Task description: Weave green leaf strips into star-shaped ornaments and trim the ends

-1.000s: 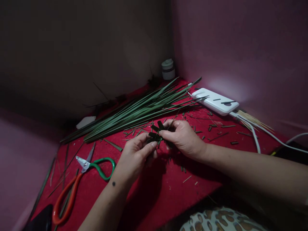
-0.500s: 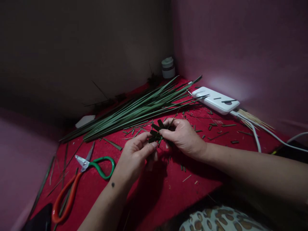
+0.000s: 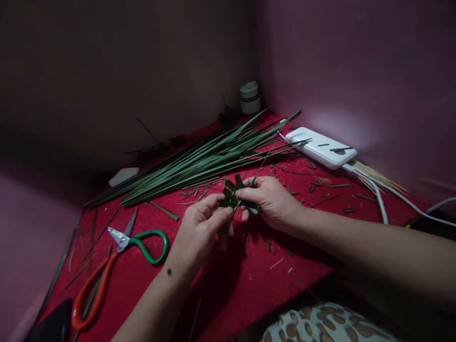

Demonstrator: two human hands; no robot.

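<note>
Between my two hands sits a small woven piece of dark green leaf strips (image 3: 233,194), held just above the red cloth (image 3: 249,270). My left hand (image 3: 201,228) pinches its left side with thumb and forefinger. On its right side, my right hand (image 3: 270,199) grips it with the fingertips; short strip ends stick out above and below my fingers. A long bundle of green leaf blades (image 3: 199,164) lies behind my hands, running from lower left to upper right.
Scissors with one orange and one green handle (image 3: 114,259) lie open at the left. A white power strip (image 3: 324,147) with white cables sits at the right by thin pale sticks (image 3: 379,176). A small white jar (image 3: 250,97) stands in the corner. Cut leaf bits litter the cloth.
Both hands stay on the woven piece, and the fingers have shifted slightly, turning the strips. The view has tipped a little downward.
</note>
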